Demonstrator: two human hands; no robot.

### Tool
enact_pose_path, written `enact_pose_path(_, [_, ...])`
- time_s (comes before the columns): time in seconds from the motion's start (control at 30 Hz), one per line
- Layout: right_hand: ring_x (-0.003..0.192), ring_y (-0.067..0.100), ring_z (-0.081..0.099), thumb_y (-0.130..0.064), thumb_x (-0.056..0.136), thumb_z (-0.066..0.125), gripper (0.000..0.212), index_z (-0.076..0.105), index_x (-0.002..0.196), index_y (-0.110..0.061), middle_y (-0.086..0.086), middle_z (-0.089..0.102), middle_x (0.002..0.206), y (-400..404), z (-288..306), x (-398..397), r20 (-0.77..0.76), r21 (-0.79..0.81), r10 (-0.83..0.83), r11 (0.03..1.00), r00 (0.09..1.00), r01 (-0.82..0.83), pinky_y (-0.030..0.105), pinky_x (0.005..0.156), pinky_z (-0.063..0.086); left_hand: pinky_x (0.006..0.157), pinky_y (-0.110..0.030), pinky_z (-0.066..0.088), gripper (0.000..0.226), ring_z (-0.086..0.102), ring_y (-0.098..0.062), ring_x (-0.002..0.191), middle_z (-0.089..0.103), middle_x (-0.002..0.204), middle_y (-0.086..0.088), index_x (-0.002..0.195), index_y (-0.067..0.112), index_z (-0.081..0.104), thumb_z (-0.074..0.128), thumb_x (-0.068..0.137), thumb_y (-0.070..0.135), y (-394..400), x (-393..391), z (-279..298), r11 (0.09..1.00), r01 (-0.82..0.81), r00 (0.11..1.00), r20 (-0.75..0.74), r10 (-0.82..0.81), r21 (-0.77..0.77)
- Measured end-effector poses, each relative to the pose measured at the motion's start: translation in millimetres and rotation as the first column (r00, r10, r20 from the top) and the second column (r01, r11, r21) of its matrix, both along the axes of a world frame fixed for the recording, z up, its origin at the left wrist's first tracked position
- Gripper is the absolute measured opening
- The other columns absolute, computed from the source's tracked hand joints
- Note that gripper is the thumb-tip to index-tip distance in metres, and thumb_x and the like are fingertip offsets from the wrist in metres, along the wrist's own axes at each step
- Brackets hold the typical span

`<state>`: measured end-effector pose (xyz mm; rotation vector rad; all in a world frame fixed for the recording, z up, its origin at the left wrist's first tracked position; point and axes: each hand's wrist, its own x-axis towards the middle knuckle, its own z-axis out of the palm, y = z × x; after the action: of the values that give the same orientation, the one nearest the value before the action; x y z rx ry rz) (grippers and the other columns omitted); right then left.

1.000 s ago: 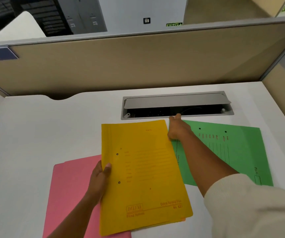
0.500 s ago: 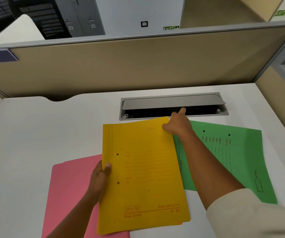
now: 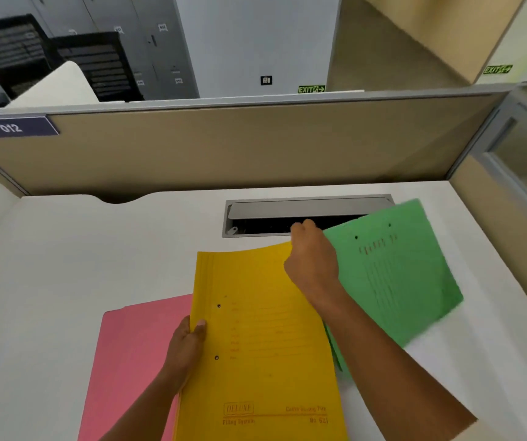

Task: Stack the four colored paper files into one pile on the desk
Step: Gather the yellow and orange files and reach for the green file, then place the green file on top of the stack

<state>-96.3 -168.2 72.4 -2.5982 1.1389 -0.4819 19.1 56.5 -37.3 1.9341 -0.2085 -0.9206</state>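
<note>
Clearly blurred, tilted green file (image 3: 392, 275), black punch-holes.

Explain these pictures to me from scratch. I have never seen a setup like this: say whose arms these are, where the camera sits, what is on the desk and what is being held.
There is no machine here. One camera is worn on a person's head and looks forward and down, so the two bare arms reaching in from the bottom are that person's own.

The surface is a white desk in a cubicle, with a grey cable tray set into it near the beige partition.

The left hand grips the left edge of a yellow file. The right hand is closed on the near corner of a green file, which looks blurred, probably from motion. A pink file lies flat on the desk, partly under the yellow one. A fourth file is not clearly visible.
</note>
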Motion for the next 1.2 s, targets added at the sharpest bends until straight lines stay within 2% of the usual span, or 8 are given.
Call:
enact_pose_path(0.17, [0.074, 0.032, 0.058, 0.013, 0.064, 0.054, 0.029, 0.059, 0.088, -0.003, 0.014, 0.058, 0.088, 68, 1, 4, -0.016, 0.001, 0.255, 0.967, 0.967, -0.255, 0.031, 0.051, 0.029, 0.092, -0.044, 0.046, 0.041, 0.056, -0.029, 0.105, 0.056, 0.123, -0.008, 0.138, 0.012, 0.044, 0.038, 0.103, 0.031, -9, -10, 7, 1.0, 0.01, 1.0, -0.02, -0.011, -0.016])
enact_pose_path(0.37, [0.085, 0.029, 0.058, -0.001, 0.08, 0.053, 0.04, 0.046, 0.118, -0.01, 0.008, 0.032, 0.132, 142, -7, -16, -0.035, 0.254, 0.477, 0.854, 0.878, -0.454, 0.035, 0.061, 0.042, 0.07, -0.035, 0.053, 0.027, 0.066, -0.024, 0.089, 0.068, 0.107, -0.012, 0.119, 0.009, 0.056, 0.045, 0.099, 0.024, -21, -11, 14, 0.999, 0.002, 0.994, -0.106, 0.002, 0.036])
enact_pose_path(0.5, [0.103, 0.03, 0.064, -0.018, 0.072, 0.059, 0.07, 0.036, 0.137, -0.008, 0.012, 0.014, 0.152, 170, -53, -38, -0.094, 0.34, 0.298, 0.906, 0.95, -0.25, 0.027, 0.076, 0.053, 0.069, -0.036, 0.056, 0.029, 0.071, -0.029, 0.089, 0.073, 0.104, -0.012, 0.117, 0.009, 0.061, 0.044, 0.101, 0.026, -26, -10, 20, 1.0, -0.007, 0.97, -0.245, 0.002, -0.019])
enact_pose_path(0.63, [0.147, 0.034, 0.011, -0.022, 0.088, 0.054, 0.087, -0.003, 0.151, -0.007, 0.017, -0.017, 0.158, 165, -70, -51, -0.321, 0.508, 0.197, 0.861, 0.927, -0.007, 0.035, 0.116, 0.023, 0.066, -0.035, 0.058, 0.035, 0.072, -0.03, 0.092, 0.072, 0.111, -0.014, 0.124, 0.008, 0.058, 0.05, 0.099, 0.031, -31, -12, 14, 0.999, 0.003, 0.958, -0.285, -0.016, -0.046])
enact_pose_path(0.73, [0.144, 0.032, 0.014, -0.03, 0.084, 0.059, 0.086, 0.009, 0.151, -0.011, 0.014, -0.012, 0.159, 152, -75, -55, -0.366, 0.525, 0.25, 0.851, 0.896, -0.023, 0.038, 0.113, 0.028, 0.066, -0.038, 0.06, 0.047, 0.073, -0.03, 0.091, 0.073, 0.11, -0.013, 0.124, 0.01, 0.058, 0.069, 0.087, 0.037, -35, -16, 9, 0.999, -0.014, 0.962, -0.273, 0.003, -0.035])
enact_pose_path(0.9, [0.123, 0.02, 0.039, -0.056, 0.078, 0.057, 0.062, 0.05, 0.125, -0.017, 0.0, 0.039, 0.135, 104, -83, -57, -0.162, 0.495, 0.131, 0.868, 0.978, -0.034, 0.033, 0.098, 0.042, 0.082, -0.052, 0.058, 0.076, 0.07, -0.029, 0.094, 0.07, 0.111, -0.007, 0.12, 0.017, 0.055, 0.091, 0.058, 0.041, -39, -21, 3, 0.999, -0.009, 0.99, -0.14, 0.014, 0.039])
enact_pose_path(1.03, [0.115, 0.021, 0.045, -0.048, 0.081, 0.062, 0.05, 0.057, 0.117, -0.014, 0.003, 0.052, 0.123, 46, -94, -67, -0.121, 0.475, -0.212, 0.846, 0.97, 0.244, 0.038, 0.093, 0.046, 0.085, -0.053, 0.057, 0.081, 0.068, -0.03, 0.096, 0.067, 0.114, -0.009, 0.121, 0.017, 0.05, 0.093, 0.055, 0.036, -40, -23, 5, 0.998, 0.006, 0.994, -0.11, 0.0, 0.057])
enact_pose_path(1.2, [0.113, 0.037, 0.043, -0.032, 0.073, 0.069, 0.054, 0.054, 0.114, -0.001, 0.021, 0.048, 0.121, -9, -102, -91, -0.246, 0.454, -0.608, 0.615, 0.754, 0.644, 0.047, 0.091, 0.043, 0.085, -0.055, 0.056, 0.083, 0.069, -0.03, 0.096, 0.068, 0.116, -0.009, 0.123, 0.017, 0.051, 0.091, 0.055, 0.043, -40, -22, 2, 0.997, 0.023, 0.996, -0.086, -0.017, 0.068])
